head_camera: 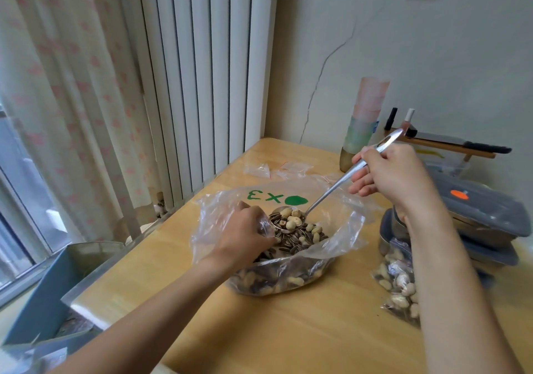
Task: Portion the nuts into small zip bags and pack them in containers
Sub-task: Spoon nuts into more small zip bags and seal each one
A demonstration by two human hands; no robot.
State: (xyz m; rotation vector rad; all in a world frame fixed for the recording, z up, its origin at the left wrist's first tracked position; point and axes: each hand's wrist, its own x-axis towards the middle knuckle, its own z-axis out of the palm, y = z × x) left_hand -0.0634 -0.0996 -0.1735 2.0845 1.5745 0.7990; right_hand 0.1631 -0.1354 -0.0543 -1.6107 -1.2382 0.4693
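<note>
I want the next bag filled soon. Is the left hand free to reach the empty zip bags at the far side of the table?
Probably not yet: the left hand grips the big nut bag's rim, and that open bag sits between it and the empty zip bags.

Bare table (288,330) on the near side of big nut bag (282,258): open passage. Right of bag: filled zip bag (399,281), stacked grey containers (484,215) block. Behind bag: empty zip bags (277,169), cup stack (363,125).

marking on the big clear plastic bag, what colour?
Green: a blob plus "x3", hand-drawn on the large clear plastic bag of mixed nuts. Head view, the only one, shows it.
</note>
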